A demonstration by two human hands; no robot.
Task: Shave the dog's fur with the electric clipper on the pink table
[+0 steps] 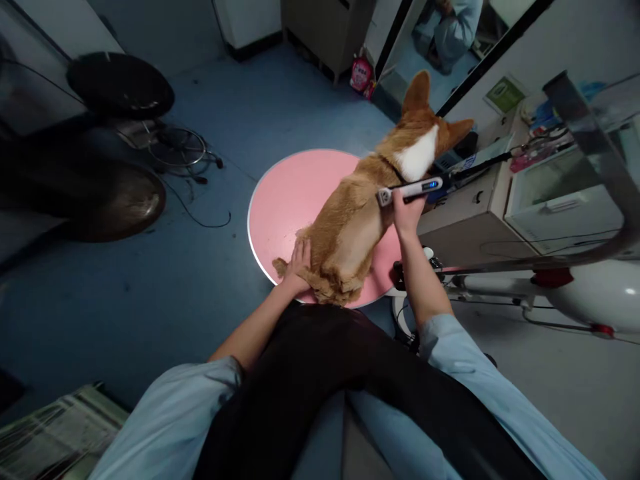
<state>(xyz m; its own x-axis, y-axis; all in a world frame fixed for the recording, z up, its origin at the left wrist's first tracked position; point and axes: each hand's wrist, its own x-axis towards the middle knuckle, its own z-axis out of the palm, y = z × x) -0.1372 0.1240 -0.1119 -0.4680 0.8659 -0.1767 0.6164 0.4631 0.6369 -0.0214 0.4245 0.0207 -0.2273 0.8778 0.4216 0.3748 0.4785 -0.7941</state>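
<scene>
A tan and white dog [345,220] with upright ears is on a round pink table [285,193], its head turned away from me. Part of the coat on its back and right flank is cut short. My right hand [407,212] is closed around a white hair clipper [423,188] with a lit blue display; the clipper's head is at the dog's right side, near the shoulder. My left hand [300,267] lies with fingers extended against the dog's left hindquarter. Clumps of cut hair [327,287] gather near the rump at the table's near edge.
A curved metal arm [595,153] rises at the right, near drawers [470,207] and a white rounded machine [600,300]. A black stool [120,83] on wheels stands at the left, with a cable [193,217] on the blue floor. A mirror [440,40] hangs behind the dog.
</scene>
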